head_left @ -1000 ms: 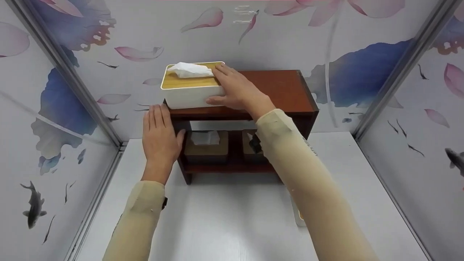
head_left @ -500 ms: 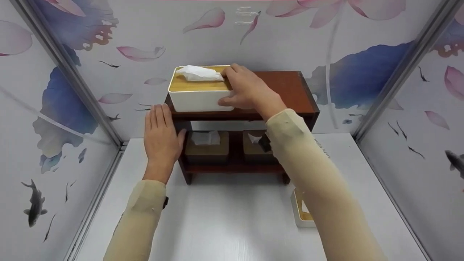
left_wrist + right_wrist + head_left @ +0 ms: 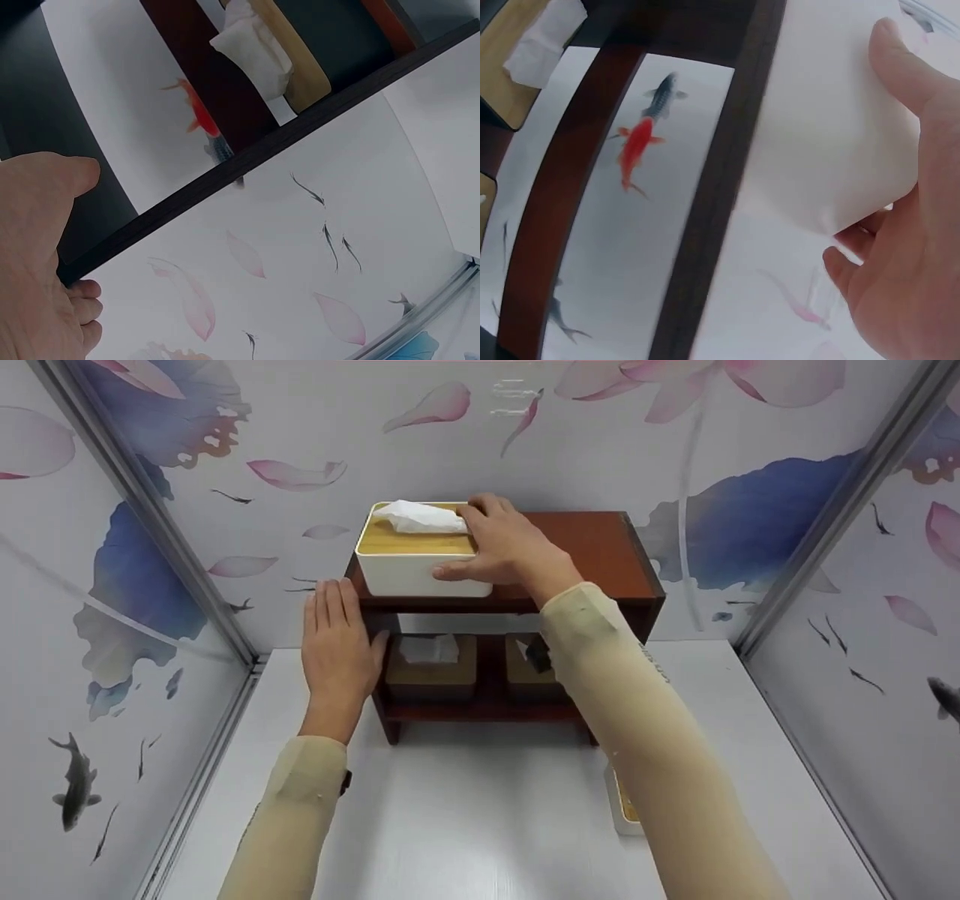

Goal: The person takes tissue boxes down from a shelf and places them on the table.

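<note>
A white tissue box point(image 3: 420, 576) with a wood-coloured lid and a tuft of tissue stands on the left end of the top of a reddish-brown wooden shelf point(image 3: 589, 551). My right hand point(image 3: 510, 547) grips its right end, thumb along the front and fingers over the lid and far side. In the right wrist view the thumb lies on the white wall of the tissue box point(image 3: 825, 120). My left hand point(image 3: 337, 649) rests on the shelf's left side panel, fingers straight along the outside. Its thumb reaches the inner side of the panel, seen in the left wrist view.
Two more tissue boxes stand on the lower board: a left one point(image 3: 431, 671) and a right one point(image 3: 529, 684), partly behind my right sleeve. Another tissue box point(image 3: 628, 817) lies on the white tabletop point(image 3: 480, 825), half covered by that sleeve. Printed walls point(image 3: 322, 405) enclose the table.
The tissue box on top has shifted a little right and toward me with my right hand, now sitting further in from the shelf's left end. My left hand has stayed on the side panel.
</note>
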The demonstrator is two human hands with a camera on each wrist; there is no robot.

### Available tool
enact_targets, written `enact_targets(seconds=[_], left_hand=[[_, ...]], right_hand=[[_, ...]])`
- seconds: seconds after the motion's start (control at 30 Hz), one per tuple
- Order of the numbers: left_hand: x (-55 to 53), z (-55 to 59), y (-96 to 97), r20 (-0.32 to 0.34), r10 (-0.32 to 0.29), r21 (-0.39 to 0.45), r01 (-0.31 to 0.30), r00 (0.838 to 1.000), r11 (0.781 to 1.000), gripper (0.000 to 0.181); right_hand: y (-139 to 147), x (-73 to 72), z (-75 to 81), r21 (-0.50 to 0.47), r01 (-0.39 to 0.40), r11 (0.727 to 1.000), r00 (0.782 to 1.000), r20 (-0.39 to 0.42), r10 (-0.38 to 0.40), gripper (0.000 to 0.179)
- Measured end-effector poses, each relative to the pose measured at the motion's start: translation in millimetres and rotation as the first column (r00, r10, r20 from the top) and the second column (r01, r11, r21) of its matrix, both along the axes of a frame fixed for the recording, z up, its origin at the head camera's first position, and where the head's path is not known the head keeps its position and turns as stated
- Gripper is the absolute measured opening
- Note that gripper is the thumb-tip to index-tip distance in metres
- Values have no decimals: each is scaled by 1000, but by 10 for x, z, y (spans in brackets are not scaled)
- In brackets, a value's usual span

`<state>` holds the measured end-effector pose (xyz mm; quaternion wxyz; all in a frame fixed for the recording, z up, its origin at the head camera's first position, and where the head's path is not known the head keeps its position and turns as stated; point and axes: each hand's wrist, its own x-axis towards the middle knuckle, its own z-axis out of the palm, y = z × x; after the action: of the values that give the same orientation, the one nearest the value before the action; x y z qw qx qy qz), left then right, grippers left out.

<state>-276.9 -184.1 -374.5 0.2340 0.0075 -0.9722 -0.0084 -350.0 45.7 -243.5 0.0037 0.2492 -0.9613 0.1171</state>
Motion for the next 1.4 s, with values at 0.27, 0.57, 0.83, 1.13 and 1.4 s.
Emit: enact_targets(seconds=[0.27, 0.57, 0.83, 1.13, 1.4], left_hand=[[-8, -8, 1, -8, -5, 8, 5, 1000, 1000, 88], [-3, -17, -4, -4, -2, 4, 2, 1000, 1000, 88], [1, 0, -6, 6, 5, -7, -5, 1000, 1000, 90], [-4, -10, -1, -39, -7, 7, 7, 999, 1000, 90], [-11, -23, 2, -43, -12, 17, 13, 999, 1000, 89]], right_hand=[[-67, 11, 52, 0, 0, 1000, 1000, 15, 0, 100], [-80, 17, 84, 94, -13, 996, 999, 52, 8, 109], [-88, -4, 73, 73, -12, 997, 998, 55, 8, 108], [20, 75, 34, 12, -48, 999, 999, 5, 48, 105], [185, 197, 91, -23, -104, 994, 994, -46, 103, 109]])
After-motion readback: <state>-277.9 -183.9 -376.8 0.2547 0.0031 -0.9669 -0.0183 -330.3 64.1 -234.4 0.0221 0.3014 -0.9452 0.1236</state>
